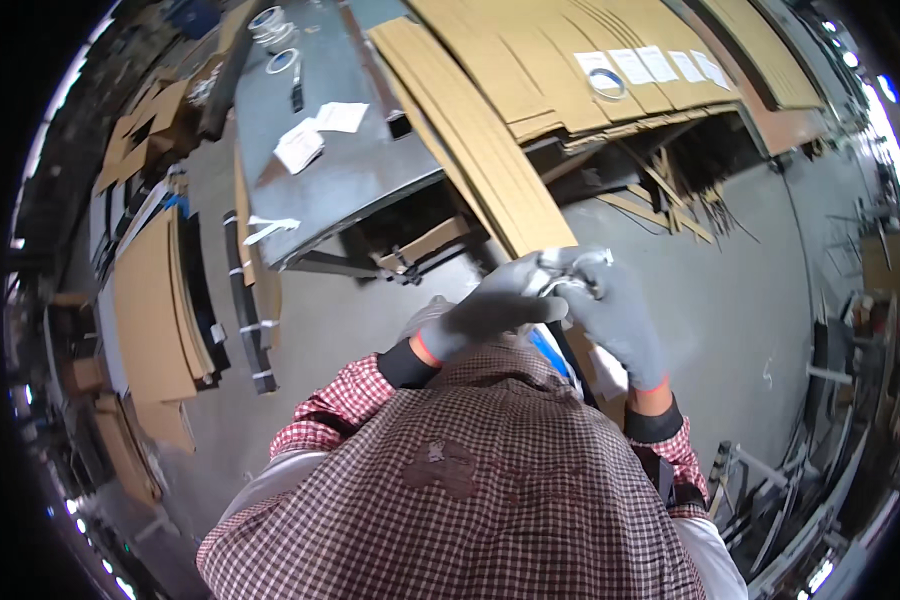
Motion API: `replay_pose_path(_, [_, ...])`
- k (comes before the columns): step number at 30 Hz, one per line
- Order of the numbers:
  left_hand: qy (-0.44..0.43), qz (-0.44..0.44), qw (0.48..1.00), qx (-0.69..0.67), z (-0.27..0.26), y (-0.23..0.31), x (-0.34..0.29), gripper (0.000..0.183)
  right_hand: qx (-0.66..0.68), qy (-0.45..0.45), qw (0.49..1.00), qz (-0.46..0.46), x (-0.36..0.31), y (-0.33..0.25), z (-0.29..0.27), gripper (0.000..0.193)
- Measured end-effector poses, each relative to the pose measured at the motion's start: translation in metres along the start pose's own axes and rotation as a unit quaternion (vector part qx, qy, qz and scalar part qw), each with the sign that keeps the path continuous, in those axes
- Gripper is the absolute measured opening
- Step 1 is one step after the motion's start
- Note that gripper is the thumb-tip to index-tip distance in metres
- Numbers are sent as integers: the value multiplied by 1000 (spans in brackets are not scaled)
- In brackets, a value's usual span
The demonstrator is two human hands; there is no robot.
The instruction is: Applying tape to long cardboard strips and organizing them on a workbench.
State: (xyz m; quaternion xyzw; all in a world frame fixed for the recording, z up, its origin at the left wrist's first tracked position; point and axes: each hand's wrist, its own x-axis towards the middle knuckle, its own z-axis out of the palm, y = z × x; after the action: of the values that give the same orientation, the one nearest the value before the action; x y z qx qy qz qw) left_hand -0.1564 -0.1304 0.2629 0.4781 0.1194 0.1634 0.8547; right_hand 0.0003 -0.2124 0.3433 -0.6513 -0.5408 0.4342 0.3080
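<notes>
Both my hands wear grey gloves and meet in front of my chest. My left hand (490, 305) reaches in from the left, fingers curled around a small shiny metal piece (577, 268). My right hand (620, 320) grips the same piece from the right and below. What the piece is cannot be made out. Something blue (548, 352) shows just under the hands. A long stack of flat brown cardboard strips (480, 140) ends right behind the hands.
A grey metal table (340, 160) holds tape rolls (282, 62) and white paper slips (315, 135). Large cardboard sheets (610, 50) with white labels lie at the back. More cardboard (155, 300) and black strips stand at the left on the grey floor. Metal frames (820, 480) crowd the right.
</notes>
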Motion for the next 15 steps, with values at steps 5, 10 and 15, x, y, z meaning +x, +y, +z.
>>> replay_pose_path(5, [255,175,949,-69,-38,18,-46,18,173,-11,983,-56,-5,31,-6,22])
replay_pose_path(10, [242,127,954,-120,-29,56,-90,55,283,55,946,-148,58,28,48,16])
replay_pose_path(15, [495,237,801,240,-63,36,-101,57,592,-161,786,76,73,20,195,22])
